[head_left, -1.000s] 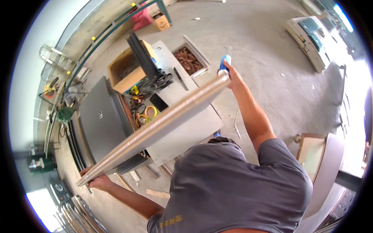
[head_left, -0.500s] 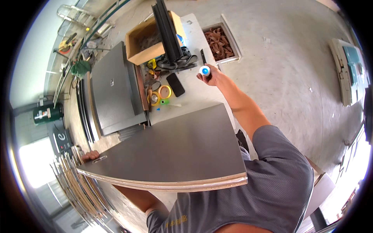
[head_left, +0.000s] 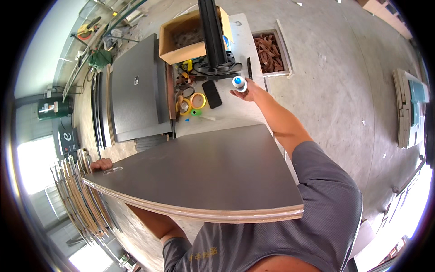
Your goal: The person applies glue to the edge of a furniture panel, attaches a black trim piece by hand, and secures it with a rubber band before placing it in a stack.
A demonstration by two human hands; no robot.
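A large dark grey panel (head_left: 204, 172) with a pale layered edge spans the space before my chest. At its far left end, beside a small metal fitting (head_left: 113, 170), my left hand (head_left: 102, 164) is closed over the edge; my left forearm passes beneath the board. My right hand (head_left: 249, 93) reaches out over the worktable (head_left: 235, 102), its fingers wrapped around a white bottle (head_left: 239, 84) with a blue tip. Close beyond that hand lies a thin black strip (head_left: 249, 68). A black phone (head_left: 211, 94) and yellow tape rolls (head_left: 198, 100) lie to its left.
An open cardboard box (head_left: 183, 38) stands at the table's far end, with a long black profile (head_left: 212, 34) against it. Brown strips (head_left: 268, 54) fill a bin beyond the right edge. Another grey panel (head_left: 136, 88) lies left, and upright boards (head_left: 79, 190) are stacked at lower left.
The bottle has tilted a little, showing more of its side. The panel's near right corner appears farther right. The view has turned slightly, shifting the table rightward. Both hands keep their hold.
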